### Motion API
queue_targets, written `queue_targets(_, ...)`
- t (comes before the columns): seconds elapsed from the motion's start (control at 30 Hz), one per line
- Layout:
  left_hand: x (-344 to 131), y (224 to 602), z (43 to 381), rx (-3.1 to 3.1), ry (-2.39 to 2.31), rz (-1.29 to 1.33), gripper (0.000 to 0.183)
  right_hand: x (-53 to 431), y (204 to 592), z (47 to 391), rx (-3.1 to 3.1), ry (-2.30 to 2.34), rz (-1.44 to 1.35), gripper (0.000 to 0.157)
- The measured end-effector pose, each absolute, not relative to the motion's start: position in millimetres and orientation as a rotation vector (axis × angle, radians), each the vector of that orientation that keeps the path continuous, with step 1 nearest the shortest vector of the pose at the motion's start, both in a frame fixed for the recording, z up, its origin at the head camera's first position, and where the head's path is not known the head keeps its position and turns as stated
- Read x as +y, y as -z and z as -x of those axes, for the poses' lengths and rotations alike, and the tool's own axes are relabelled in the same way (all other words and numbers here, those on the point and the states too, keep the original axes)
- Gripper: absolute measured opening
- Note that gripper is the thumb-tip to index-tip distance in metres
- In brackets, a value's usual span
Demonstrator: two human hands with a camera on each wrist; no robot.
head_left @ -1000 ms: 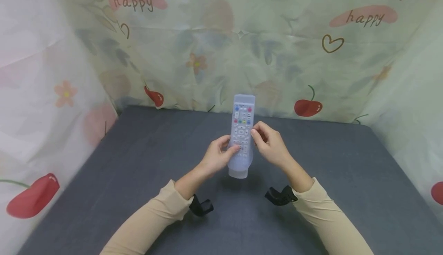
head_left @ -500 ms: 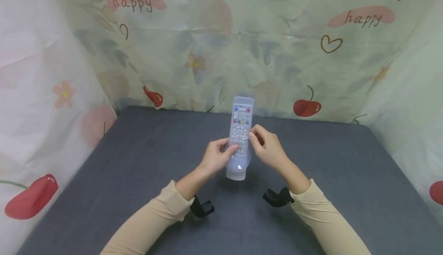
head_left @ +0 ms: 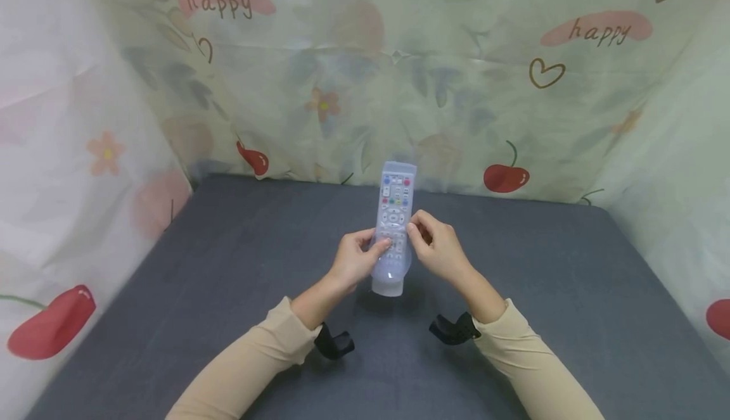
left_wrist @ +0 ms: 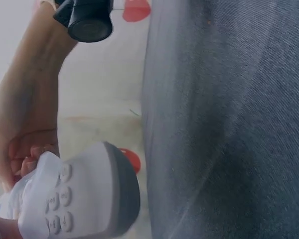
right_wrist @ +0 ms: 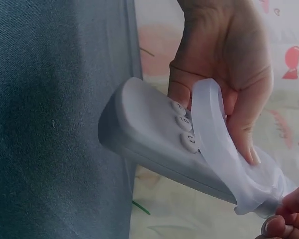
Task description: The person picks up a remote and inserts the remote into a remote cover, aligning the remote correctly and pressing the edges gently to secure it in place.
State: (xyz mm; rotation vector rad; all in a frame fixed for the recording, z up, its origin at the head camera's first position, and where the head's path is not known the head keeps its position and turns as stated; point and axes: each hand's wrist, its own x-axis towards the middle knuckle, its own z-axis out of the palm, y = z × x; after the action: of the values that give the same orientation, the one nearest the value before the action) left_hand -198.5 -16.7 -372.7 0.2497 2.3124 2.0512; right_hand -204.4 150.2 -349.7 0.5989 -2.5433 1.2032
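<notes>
A pale grey remote control point(head_left: 393, 208) with coloured buttons is held tilted up above the table. A translucent soft cover point(right_wrist: 214, 132) wraps most of it, its rim standing loose around the lower part. The bare lower end of the remote point(left_wrist: 97, 191) sticks out of the cover. My left hand point(head_left: 352, 260) grips the remote from its left side, thumb across the lower buttons. At the right edge, my right hand point(head_left: 439, 247) pinches the side of the cover between thumb and fingertips, as the right wrist view shows at its lower right.
A dark grey cloth-covered table point(head_left: 256, 236) lies beneath the hands. Patterned curtains point(head_left: 365, 90) with cherries and hearts close off its back and both sides. Black wrist cameras point(head_left: 333, 342) hang below both sleeves.
The remote and its cover have dropped slightly and shifted a little left. My right hand has moved slightly down and left with them, while the left hand keeps its grip.
</notes>
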Motion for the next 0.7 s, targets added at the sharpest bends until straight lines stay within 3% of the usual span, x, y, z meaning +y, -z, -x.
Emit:
queue_targets(0.37, -22, 363, 200, 2.365, -1.922, -0.463, 0.035, 163, 339, 212, -2.601, -1.697, -0.593, 0.017)
queue_targets(0.57, -20, 361, 198, 2.326, -1.918, -0.462, 0.039, 168, 336, 211, -2.671, -1.877, -0.566, 0.046)
queue_targets(0.7, -20, 361, 197, 2.332, -1.911, -0.453, 0.038, 164, 341, 209, -2.638, -1.89, -0.574, 0.048)
